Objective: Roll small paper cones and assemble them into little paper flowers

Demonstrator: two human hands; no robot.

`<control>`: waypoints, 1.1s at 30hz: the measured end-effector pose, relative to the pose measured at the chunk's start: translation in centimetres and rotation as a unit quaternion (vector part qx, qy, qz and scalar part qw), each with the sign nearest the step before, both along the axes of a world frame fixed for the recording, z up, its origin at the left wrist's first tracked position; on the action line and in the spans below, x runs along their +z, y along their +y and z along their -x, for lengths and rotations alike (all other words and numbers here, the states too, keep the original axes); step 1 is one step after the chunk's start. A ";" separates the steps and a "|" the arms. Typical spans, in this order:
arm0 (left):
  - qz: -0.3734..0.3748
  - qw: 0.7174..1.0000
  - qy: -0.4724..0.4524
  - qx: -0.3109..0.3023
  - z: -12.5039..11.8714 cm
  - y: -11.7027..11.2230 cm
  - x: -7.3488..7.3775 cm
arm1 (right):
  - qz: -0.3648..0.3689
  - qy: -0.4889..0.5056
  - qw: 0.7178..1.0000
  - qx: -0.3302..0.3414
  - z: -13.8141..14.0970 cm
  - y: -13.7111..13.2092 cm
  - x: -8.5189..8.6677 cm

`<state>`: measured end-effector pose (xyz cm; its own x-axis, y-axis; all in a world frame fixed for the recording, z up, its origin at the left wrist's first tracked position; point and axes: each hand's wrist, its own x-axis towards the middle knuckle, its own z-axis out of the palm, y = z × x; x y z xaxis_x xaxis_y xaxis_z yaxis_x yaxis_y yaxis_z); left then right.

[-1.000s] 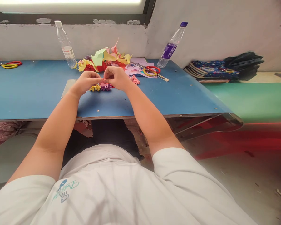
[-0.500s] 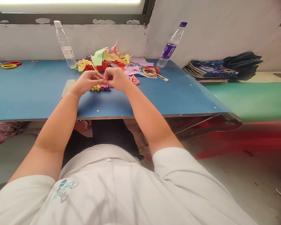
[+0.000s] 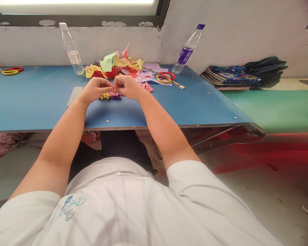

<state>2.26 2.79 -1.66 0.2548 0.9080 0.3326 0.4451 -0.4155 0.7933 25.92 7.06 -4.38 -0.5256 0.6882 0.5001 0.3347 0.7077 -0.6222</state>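
My left hand (image 3: 94,89) and my right hand (image 3: 128,86) meet fingertip to fingertip over the blue table (image 3: 36,102). Both are closed in a pinch on a small pink paper piece (image 3: 113,93) between them. Just under the hands lie a curled yellow paper piece (image 3: 104,97) and a purple one (image 3: 115,97). A folded pink paper (image 3: 147,87) rests right of my right hand.
A heap of coloured paper scraps (image 3: 115,65) lies behind the hands. Red-and-yellow scissors (image 3: 164,77) sit on pale sheets at the right, another pair (image 3: 10,70) at far left. Two plastic bottles (image 3: 71,49) (image 3: 187,51) stand by the wall. A grey flat object (image 3: 73,95) lies under my left wrist.
The hands have stayed almost in place, with only small finger movements on the pink paper piece.
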 end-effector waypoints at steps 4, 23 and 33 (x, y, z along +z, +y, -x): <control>-0.004 1.000 0.000 -0.027 0.3 0.3 -0.3 | 0.001 -0.016 1.000 -0.005 -0.2 0.0 0.0; 0.005 0.999 0.029 -0.030 0.7 0.4 -0.9 | -0.006 -0.046 0.999 -0.023 0.4 1.8 -1.2; 0.016 0.999 -0.035 -0.013 0.4 0.3 -1.0 | 0.015 -0.011 1.000 0.003 0.6 1.7 -1.3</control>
